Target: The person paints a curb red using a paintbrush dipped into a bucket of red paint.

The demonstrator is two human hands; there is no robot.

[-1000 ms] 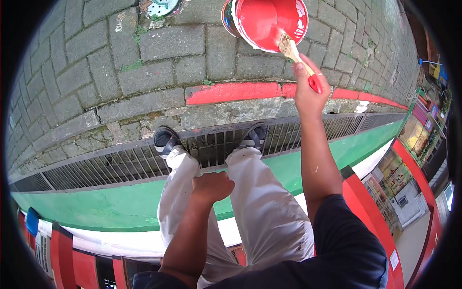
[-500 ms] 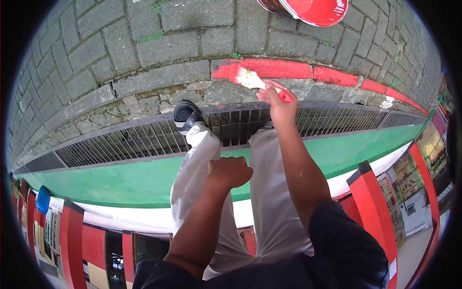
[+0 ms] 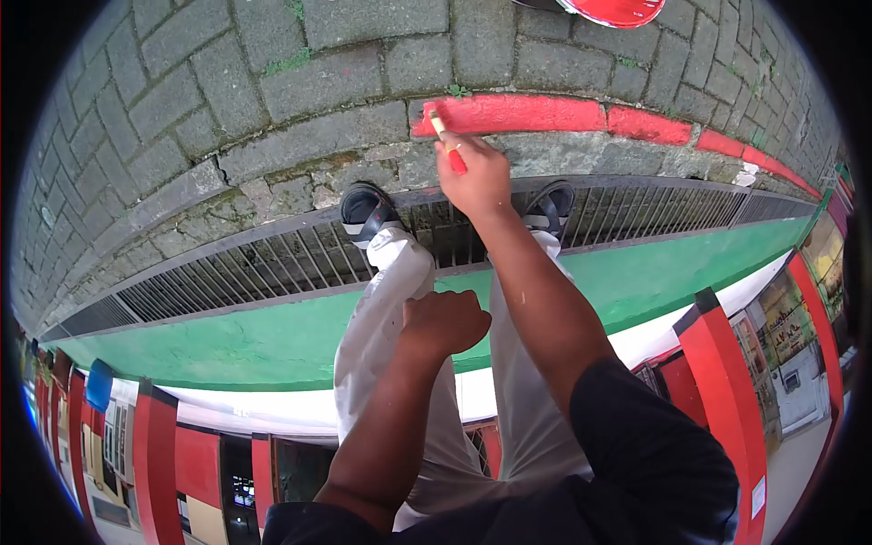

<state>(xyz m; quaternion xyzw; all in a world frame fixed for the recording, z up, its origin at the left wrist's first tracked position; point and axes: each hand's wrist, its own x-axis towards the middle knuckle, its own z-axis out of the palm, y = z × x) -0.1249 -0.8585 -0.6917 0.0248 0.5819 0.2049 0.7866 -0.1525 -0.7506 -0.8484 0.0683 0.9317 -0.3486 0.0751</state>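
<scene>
My right hand [image 3: 479, 179] grips a paintbrush [image 3: 438, 124] by its handle, whose red end shows beside my fingers. The bristles, seen edge-on, touch the left end of the red-painted stretch of curb [image 3: 527, 115]. To the left of that stretch the curb stones [image 3: 313, 141] are bare grey. My left hand [image 3: 447, 322] is closed in a fist over my trouser leg near the knee, and nothing shows in it.
An open can of red paint [image 3: 618, 9] stands on the paving [image 3: 322, 82], cut off by the top edge. A metal drain grate [image 3: 636, 211] runs along the curb, with my sandalled feet [image 3: 368, 211] at it. Behind lies a green strip [image 3: 245, 341] with red pillars [image 3: 156, 454].
My right hand has moved left and turned the paintbrush, bringing its bristles to the left end of the red stretch. The view has shifted slightly; the left hand stays in a fist.
</scene>
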